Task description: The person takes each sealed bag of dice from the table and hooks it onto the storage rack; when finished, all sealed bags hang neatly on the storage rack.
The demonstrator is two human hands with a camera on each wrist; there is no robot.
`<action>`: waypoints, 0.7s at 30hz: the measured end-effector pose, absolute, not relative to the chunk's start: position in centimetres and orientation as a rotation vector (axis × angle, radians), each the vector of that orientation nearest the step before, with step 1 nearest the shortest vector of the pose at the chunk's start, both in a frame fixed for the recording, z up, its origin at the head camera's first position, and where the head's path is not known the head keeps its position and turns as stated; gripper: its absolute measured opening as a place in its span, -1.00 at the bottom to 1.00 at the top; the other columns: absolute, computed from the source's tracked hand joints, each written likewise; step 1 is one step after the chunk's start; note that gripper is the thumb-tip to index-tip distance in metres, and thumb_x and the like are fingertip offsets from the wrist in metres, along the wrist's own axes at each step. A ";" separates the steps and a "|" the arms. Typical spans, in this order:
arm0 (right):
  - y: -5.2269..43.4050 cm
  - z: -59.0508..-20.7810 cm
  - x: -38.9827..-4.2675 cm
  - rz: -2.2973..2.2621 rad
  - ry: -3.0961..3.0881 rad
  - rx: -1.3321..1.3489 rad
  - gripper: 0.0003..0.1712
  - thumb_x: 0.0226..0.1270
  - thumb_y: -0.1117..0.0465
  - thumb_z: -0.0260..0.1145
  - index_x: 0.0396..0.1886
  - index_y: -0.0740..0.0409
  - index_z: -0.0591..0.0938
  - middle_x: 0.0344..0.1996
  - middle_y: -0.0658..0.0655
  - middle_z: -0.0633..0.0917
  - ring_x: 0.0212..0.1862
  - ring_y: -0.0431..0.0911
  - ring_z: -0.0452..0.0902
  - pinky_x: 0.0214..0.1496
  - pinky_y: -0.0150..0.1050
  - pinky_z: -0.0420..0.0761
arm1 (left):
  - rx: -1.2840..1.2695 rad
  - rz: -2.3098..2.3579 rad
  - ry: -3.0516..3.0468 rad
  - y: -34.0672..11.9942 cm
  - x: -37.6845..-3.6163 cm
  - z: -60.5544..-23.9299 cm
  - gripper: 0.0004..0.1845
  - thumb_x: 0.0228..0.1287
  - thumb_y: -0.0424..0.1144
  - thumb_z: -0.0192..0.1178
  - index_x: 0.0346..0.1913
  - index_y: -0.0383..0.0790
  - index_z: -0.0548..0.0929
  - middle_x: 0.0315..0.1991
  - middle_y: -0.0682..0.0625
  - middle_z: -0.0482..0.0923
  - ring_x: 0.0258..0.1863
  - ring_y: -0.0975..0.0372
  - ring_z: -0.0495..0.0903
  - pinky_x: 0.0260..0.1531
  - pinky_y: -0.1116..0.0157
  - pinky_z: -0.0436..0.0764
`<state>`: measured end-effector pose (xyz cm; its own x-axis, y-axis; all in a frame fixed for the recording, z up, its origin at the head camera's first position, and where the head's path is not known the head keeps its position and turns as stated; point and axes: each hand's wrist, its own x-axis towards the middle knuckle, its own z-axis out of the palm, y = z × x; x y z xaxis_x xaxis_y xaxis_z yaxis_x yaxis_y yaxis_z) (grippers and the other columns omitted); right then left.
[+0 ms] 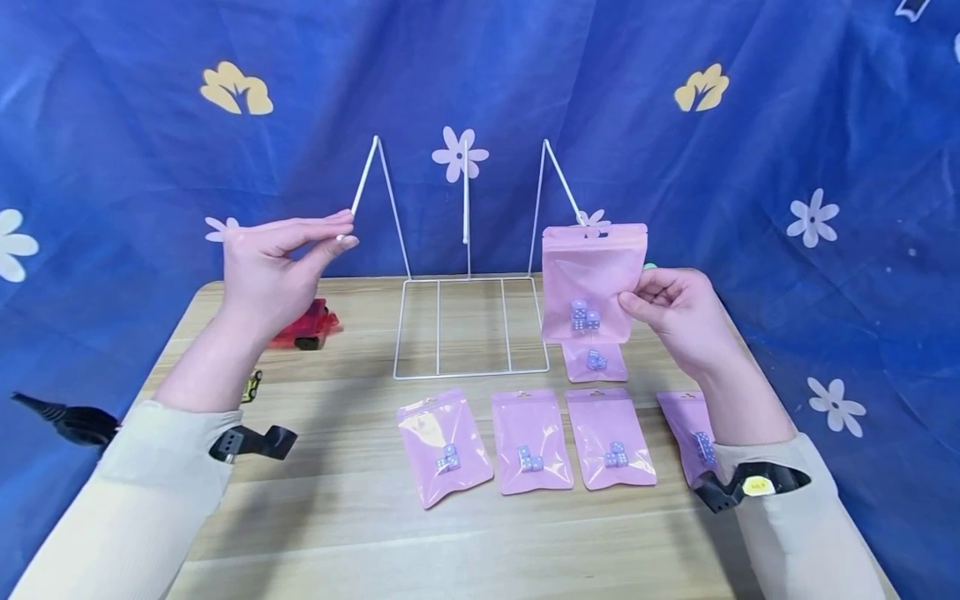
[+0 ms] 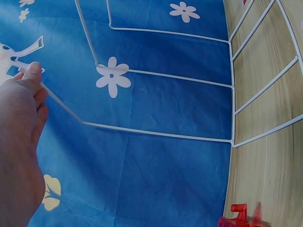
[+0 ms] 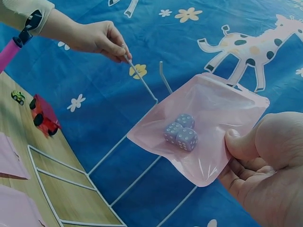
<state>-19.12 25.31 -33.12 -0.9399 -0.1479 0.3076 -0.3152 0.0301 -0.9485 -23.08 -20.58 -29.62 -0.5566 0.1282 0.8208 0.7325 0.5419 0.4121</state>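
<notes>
A white wire rack [image 1: 466, 196] with three prongs stands at the far side of the wooden table. My left hand [image 1: 273, 262] pinches the tip of its left prong between thumb and fingers. With my right hand [image 1: 678, 317] I grip the right edge of a pink zip bag [image 1: 581, 271]. Three pale purple dice [image 3: 181, 132] show inside it. The bag is raised at the tip of the rack's right prong, its hang slot overlapping that tip in the head view. Whether the prong passes through the slot I cannot tell.
Several more pink bags of dice, one of them this bag [image 1: 532, 429], lie in a row nearer the front. Another pink bag [image 1: 573, 362] shows beneath the held one. To the left are a red toy car [image 1: 307, 323] and a small yellow-green toy car [image 3: 18, 97]. A blue curtain [image 1: 480, 67] hangs behind.
</notes>
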 end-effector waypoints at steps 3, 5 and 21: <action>25.2 -33.5 -19.6 2.055 -2.143 0.500 -0.78 0.35 0.63 0.35 -0.32 0.32 0.80 -0.43 0.07 0.79 -0.42 -0.25 0.59 -0.42 -0.46 0.55 | -0.723 -0.987 -2.007 -20.3 -22.5 -29.4 -0.76 0.07 -0.59 0.57 -0.17 -0.38 0.88 -0.11 -0.22 0.80 0.00 0.63 0.66 0.51 0.21 0.24; 25.1 -33.7 -19.9 2.064 -2.135 0.497 -0.74 0.35 0.64 0.34 -0.33 0.27 0.81 -0.43 0.06 0.79 -0.40 -0.25 0.61 -0.40 -0.46 0.57 | -0.723 -0.995 -2.003 -20.0 -22.0 -29.1 -0.75 0.05 -0.62 0.56 -0.18 -0.38 0.88 -0.13 -0.25 0.79 0.00 0.66 0.65 0.58 0.08 0.07; 24.5 -34.4 -21.6 2.131 -2.163 0.389 -0.84 0.40 0.58 0.35 -0.29 0.34 0.78 -0.42 0.05 0.79 -0.37 -0.24 0.62 -0.33 -0.44 0.60 | -0.700 -1.025 -2.001 -19.1 -20.9 -28.5 -0.75 0.02 -0.66 0.55 -0.20 -0.42 0.87 -0.15 -0.30 0.78 -0.02 0.68 0.64 0.59 0.02 -0.15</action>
